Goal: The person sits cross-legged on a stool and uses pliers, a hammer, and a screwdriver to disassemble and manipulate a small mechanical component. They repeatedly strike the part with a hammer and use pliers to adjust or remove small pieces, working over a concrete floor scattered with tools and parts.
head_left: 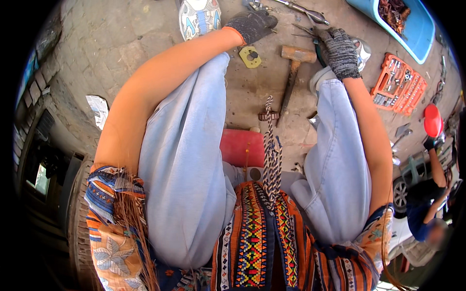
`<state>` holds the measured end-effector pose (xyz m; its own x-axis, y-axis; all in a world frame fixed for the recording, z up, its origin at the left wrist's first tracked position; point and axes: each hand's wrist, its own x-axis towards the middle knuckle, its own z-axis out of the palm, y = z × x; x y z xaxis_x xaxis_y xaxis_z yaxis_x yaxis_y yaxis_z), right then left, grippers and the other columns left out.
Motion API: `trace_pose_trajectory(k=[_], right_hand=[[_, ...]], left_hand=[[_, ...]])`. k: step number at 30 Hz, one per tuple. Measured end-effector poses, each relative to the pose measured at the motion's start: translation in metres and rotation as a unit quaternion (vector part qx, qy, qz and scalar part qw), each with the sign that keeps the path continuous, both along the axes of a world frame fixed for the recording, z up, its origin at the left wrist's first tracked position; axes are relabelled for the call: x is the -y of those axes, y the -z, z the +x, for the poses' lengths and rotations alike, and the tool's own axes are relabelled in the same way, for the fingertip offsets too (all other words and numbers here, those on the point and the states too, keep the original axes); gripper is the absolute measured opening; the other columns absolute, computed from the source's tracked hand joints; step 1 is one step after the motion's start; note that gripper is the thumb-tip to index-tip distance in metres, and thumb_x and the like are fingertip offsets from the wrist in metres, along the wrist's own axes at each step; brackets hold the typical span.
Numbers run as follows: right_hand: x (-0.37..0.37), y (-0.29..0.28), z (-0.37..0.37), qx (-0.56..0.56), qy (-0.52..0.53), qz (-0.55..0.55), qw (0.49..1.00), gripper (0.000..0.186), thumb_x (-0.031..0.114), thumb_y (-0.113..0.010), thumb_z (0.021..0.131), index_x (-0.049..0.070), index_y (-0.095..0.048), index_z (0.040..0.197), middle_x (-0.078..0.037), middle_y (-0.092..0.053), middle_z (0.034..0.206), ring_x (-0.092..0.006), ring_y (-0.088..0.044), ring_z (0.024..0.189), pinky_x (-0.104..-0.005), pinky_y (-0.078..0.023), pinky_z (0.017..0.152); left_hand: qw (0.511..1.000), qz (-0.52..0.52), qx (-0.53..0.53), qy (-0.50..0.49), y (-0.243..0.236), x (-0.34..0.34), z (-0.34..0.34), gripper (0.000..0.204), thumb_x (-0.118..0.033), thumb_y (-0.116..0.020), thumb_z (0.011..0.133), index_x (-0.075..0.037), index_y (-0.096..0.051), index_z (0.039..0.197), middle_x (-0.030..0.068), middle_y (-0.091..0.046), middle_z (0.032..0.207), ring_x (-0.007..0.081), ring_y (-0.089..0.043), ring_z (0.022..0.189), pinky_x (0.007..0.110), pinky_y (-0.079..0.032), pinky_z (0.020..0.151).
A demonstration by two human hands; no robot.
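My right hand [338, 52], in a dark grey knitted glove, is closed on what look like pliers [306, 33]. Their thin jaws point left, and a teal-edged handle shows below the fingers. To the left, my left hand [252, 26] wears a similar glove with an orange cuff. Its fingers are curled, and a small bit shows at the tips, too small to name. A metal part [256, 6] lies just beyond it. Below the left hand sits a yellow plate [250, 57] with a dark knob. A hammer [297, 54] with a dark handle lies between my legs.
A grey-handled tool [315, 16] lies at the far side. At right are a blue bin [422, 46] holding copper-coloured wire and an open orange socket set [398, 83]. A dark toothed wheel [268, 116] and red seat [240, 148] are nearer. Another person [422, 206] is at far right.
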<state>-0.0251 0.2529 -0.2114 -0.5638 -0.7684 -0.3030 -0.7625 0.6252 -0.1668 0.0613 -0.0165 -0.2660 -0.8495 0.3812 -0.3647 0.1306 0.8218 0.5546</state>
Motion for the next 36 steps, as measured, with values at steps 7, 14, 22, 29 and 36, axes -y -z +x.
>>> trace_pose_trajectory(k=[7, 14, 22, 29, 36], right_hand=[[0.019, -0.006, -0.001, 0.142, 0.083, -0.126, 0.978, 0.025, 0.021, -0.057, 0.086, 0.009, -0.057, 0.107, -0.016, -0.059, 0.107, -0.0313, -0.055, 0.102, -0.0403, -0.044, 0.089], [0.048, -0.031, 0.017, 0.236, 0.138, -0.131, 0.953, 0.033, 0.028, -0.052, 0.090, 0.009, -0.054, 0.117, -0.018, -0.058, 0.110, -0.0343, -0.055, 0.103, -0.0407, -0.043, 0.090], [0.042, -0.028, 0.027, 0.266, 0.135, -0.079, 0.951, 0.031, 0.027, -0.056, 0.087, 0.008, -0.058, 0.111, -0.017, -0.060, 0.106, -0.0327, -0.057, 0.101, -0.0407, -0.044, 0.088], [0.046, -0.038, 0.020, 0.289, 0.210, -0.098, 0.929, 0.039, 0.035, -0.062, 0.084, 0.008, -0.059, 0.111, -0.018, -0.063, 0.102, -0.0306, -0.061, 0.095, -0.0377, -0.047, 0.084], [0.061, -0.100, 0.009, 0.402, 0.334, -0.208, 0.827, 0.036, 0.027, -0.071, 0.080, 0.004, -0.062, 0.106, -0.004, -0.064, 0.088, -0.0089, -0.057, 0.077, -0.0233, -0.047, 0.069]], left_hand=[[0.993, 0.042, 0.048, -0.095, 0.019, 0.010, 0.015, 0.029, -0.030, -0.053, 0.086, -0.011, -0.056, 0.108, 0.0147, -0.062, 0.102, 0.0320, -0.058, 0.098, 0.043, -0.044, 0.084], [0.993, 0.049, 0.007, -0.109, 0.014, 0.010, 0.016, 0.028, -0.030, -0.056, 0.084, -0.010, -0.057, 0.104, 0.0132, -0.063, 0.100, 0.0328, -0.059, 0.094, 0.044, -0.045, 0.081], [0.993, 0.009, -0.015, -0.120, 0.028, 0.006, 0.025, 0.027, -0.030, -0.053, 0.085, -0.012, -0.057, 0.105, 0.0122, -0.063, 0.100, 0.0320, -0.059, 0.093, 0.044, -0.046, 0.081], [0.914, 0.240, 0.179, -0.273, -0.037, 0.012, -0.001, 0.015, -0.017, -0.062, 0.085, -0.004, -0.062, 0.092, 0.0076, -0.065, 0.076, 0.0212, -0.063, 0.068, 0.032, -0.052, 0.064], [0.669, 0.528, 0.386, -0.352, -0.139, 0.016, -0.022, 0.018, -0.012, -0.066, 0.084, -0.005, -0.061, 0.099, 0.0022, -0.063, 0.081, 0.0089, -0.060, 0.065, 0.022, -0.049, 0.056]])
